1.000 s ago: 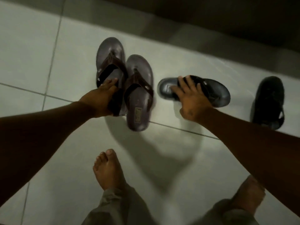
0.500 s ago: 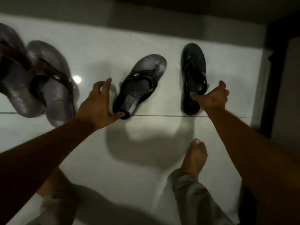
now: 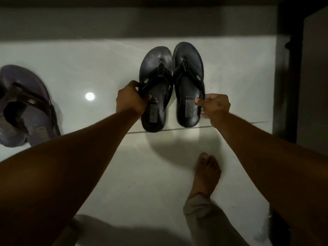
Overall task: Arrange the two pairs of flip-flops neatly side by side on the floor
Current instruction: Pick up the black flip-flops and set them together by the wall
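Pale glossy tiled floor (image 3: 74, 68), crossed by a thin grout line (image 3: 204, 127) running left to right. Round reflection of a lamp (image 3: 90, 96) on the tile at left. Grey skirting band (image 3: 124, 23) along the far edge. Dark upright door frame (image 3: 285, 86) at right, beside a lighter panel (image 3: 316, 86). Dim overall.

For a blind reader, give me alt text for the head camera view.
Two hands, left hand and right hand, hold a black pair of flip-flops side by side on a pale floor; a brown pair lies at left.
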